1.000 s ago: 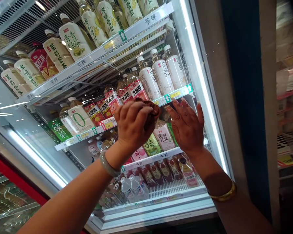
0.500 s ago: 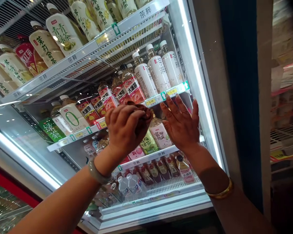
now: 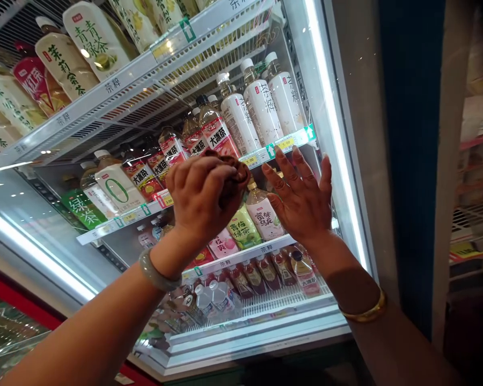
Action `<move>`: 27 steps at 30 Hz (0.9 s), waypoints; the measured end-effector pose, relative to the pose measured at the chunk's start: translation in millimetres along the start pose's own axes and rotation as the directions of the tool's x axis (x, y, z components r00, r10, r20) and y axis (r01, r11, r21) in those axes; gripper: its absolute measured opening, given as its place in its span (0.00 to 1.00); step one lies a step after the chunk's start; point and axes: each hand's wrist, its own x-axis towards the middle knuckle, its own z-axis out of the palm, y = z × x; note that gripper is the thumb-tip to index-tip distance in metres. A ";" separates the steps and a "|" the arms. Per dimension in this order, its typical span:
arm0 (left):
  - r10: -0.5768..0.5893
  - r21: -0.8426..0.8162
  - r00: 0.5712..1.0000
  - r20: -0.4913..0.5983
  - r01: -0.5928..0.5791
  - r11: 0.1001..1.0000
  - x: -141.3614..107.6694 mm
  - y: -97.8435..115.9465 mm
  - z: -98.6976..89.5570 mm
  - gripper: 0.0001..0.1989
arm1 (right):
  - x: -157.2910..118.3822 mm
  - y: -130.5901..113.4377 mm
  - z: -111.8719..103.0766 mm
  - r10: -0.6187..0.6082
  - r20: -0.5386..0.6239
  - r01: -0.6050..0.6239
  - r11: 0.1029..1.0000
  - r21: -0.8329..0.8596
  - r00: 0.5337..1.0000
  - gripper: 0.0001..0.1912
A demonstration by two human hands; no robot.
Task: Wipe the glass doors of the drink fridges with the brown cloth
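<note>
A crumpled brown cloth [image 3: 234,174] is bunched in my left hand [image 3: 201,198], whose fingers are wrapped round it. Beside it my right hand [image 3: 301,198] is raised with its fingers spread and nothing in it, the palm toward the glass. Both hands are in front of the glass door [image 3: 145,102] of a drinks cooler; whether the right palm touches the glass I cannot tell. Behind the hands stand a pink-labelled bottle [image 3: 263,217] and a green-labelled bottle [image 3: 244,228], partly covered by them.
Shelves of bottled tea fill the cooler, with white-labelled bottles [image 3: 263,102] at the right of the middle shelf. A bright light strip [image 3: 334,123] runs down the door's right side. A dark blue panel [image 3: 406,161] and another shelf unit [image 3: 477,214] are farther right.
The view has shifted slightly, so the upper shelves sit higher and farther left. Both hands keep nearly the same pose, the left one slightly higher with the cloth still in it.
</note>
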 end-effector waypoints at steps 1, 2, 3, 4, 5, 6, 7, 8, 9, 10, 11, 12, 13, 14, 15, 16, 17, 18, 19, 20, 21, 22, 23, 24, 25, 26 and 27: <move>0.048 -0.012 0.999 0.023 -0.048 0.999 -6.0 7.9 -0.5 0.14 | 0.2 -0.2 -0.1 0.003 -0.002 -0.003 1.000 0.001 1.000 0.31; 0.141 -0.037 0.988 0.065 -0.139 0.990 -14.0 17.0 -2.1 0.12 | 0.5 -0.4 -0.3 0.004 -0.008 -0.004 1.000 0.001 1.000 0.31; 0.270 -0.079 0.956 0.118 -0.262 0.962 -22.8 25.6 -4.5 0.11 | 0.6 -0.5 -0.4 0.001 -0.013 -0.001 1.000 0.001 1.000 0.32; 0.388 -0.126 0.907 0.163 -0.370 0.920 -30.7 32.0 -7.4 0.09 | 0.7 -0.7 -0.4 -0.002 -0.016 0.002 1.000 0.001 1.000 0.32; 0.482 -0.171 0.853 0.199 -0.454 0.874 -36.3 35.0 -10.1 0.08 | 0.7 -0.8 -0.5 -0.002 -0.013 0.002 1.000 0.001 1.000 0.33; 0.537 -0.200 0.814 0.221 -0.501 0.842 -38.8 34.1 -12.3 0.09 | 0.7 -0.9 -0.6 -0.001 -0.008 0.001 1.000 0.005 1.000 0.33; 0.546 -0.206 0.805 0.231 -0.508 0.837 -37.6 29.4 -13.6 0.10 | 0.6 -0.9 -0.8 0.000 -0.004 0.000 1.000 0.011 1.000 0.34; 0.513 -0.191 0.827 0.232 -0.478 0.857 -33.3 21.8 -13.7 0.11 | 0.5 -1.0 -0.9 0.004 0.001 -0.004 1.000 0.018 1.000 0.34; 0.442 -0.162 0.870 0.217 -0.415 0.895 -26.4 12.6 -12.5 0.13 | 0.5 -1.0 -1.1 0.008 -0.001 -0.008 1.000 0.025 1.000 0.34; 0.337 -0.125 0.924 0.182 -0.318 0.940 -18.5 3.6 -10.4 0.15 | 0.4 -1.1 -1.3 0.010 -0.005 -0.010 1.000 0.030 1.000 0.34; 0.212 -0.091 0.968 0.135 -0.201 0.975 -10.9 -3.6 -7.5 0.17 | 0.5 -1.1 -1.5 0.011 -0.008 -0.010 0.999 0.031 1.000 0.34; 0.091 -0.066 0.992 0.087 -0.085 0.994 -5.2 -7.4 -4.5 0.18 | 0.5 -1.2 -1.7 0.011 -0.009 -0.011 0.999 0.032 1.000 0.33; 0.000 -0.050 0.999 0.049 0.003 0.999 -2.4 -7.2 -1.7 0.18 | 0.6 -1.2 -1.8 0.011 -0.008 -0.011 0.999 0.031 1.000 0.33; -0.042 -0.038 0.999 0.030 0.044 0.998 -3.2 -2.6 0.2 0.18 | 0.7 -1.2 -1.9 0.012 -0.004 -0.011 0.999 0.032 1.000 0.32; -0.034 -0.031 0.999 0.036 0.035 0.999 -7.9 5.8 1.0 0.18 | 0.7 -1.2 -1.9 0.012 0.000 -0.012 0.999 0.032 1.000 0.32; 0.021 -0.035 0.998 0.063 -0.019 0.999 -15.7 17.0 0.6 0.16 | 0.8 -1.1 -1.8 0.013 0.001 -0.014 0.999 0.032 1.000 0.33; 0.116 -0.054 0.988 0.106 -0.110 0.992 -25.8 29.4 -1.0 0.15 | 0.8 -1.0 -1.7 0.013 0.000 -0.013 0.999 0.032 1.000 0.33; 0.221 -0.092 0.962 0.161 -0.209 0.974 -36.6 41.5 -3.7 0.13 | 0.8 -0.9 -1.4 0.013 -0.001 -0.013 0.999 0.030 1.000 0.34; 0.331 -0.149 0.921 0.207 -0.305 0.941 -46.4 51.5 -6.9 0.11 | 0.7 -0.7 -1.2 0.012 -0.003 -0.012 1.000 0.029 1.000 0.34; 0.428 -0.202 0.867 0.257 -0.385 0.901 -53.8 58.2 -10.3 0.10 | 0.7 -0.6 -1.1 0.010 -0.004 -0.009 1.000 0.028 1.000 0.35; 0.508 -0.251 0.816 0.275 -0.449 0.858 -57.5 60.8 -13.2 0.09 | 0.6 -0.5 -1.0 0.008 -0.004 -0.008 1.000 0.027 1.000 0.35; 0.562 -0.281 0.778 0.281 -0.494 0.823 -56.8 59.1 -15.1 0.09 | 0.6 -0.5 -1.0 0.007 -0.002 -0.007 1.000 0.025 1.000 0.35; 0.588 -0.288 0.760 0.278 -0.518 0.806 -52.0 53.6 -15.8 0.10 | 0.6 -0.6 -1.2 0.009 0.002 -0.009 1.000 0.022 1.000 0.35; 0.576 -0.268 0.775 0.259 -0.515 0.814 -43.5 45.3 -14.9 0.10 | 0.6 -0.8 -1.5 0.012 0.007 -0.013 1.000 0.020 1.000 0.35; 0.526 -0.224 0.814 0.245 -0.480 0.848 -32.9 35.6 -12.8 0.11 | 0.7 -1.0 -1.9 0.018 0.013 -0.018 1.000 0.019 1.000 0.35; 0.437 -0.169 0.873 0.214 -0.408 0.897 -21.7 25.9 -9.6 0.12 | 0.7 -1.3 -2.3 0.024 0.021 -0.025 0.999 0.020 0.999 0.35; 0.295 -0.106 0.943 0.155 -0.281 0.954 -11.6 18.0 -6.0 0.13 | 0.8 -1.5 -2.7 0.028 0.025 -0.029 0.999 0.023 0.999 0.35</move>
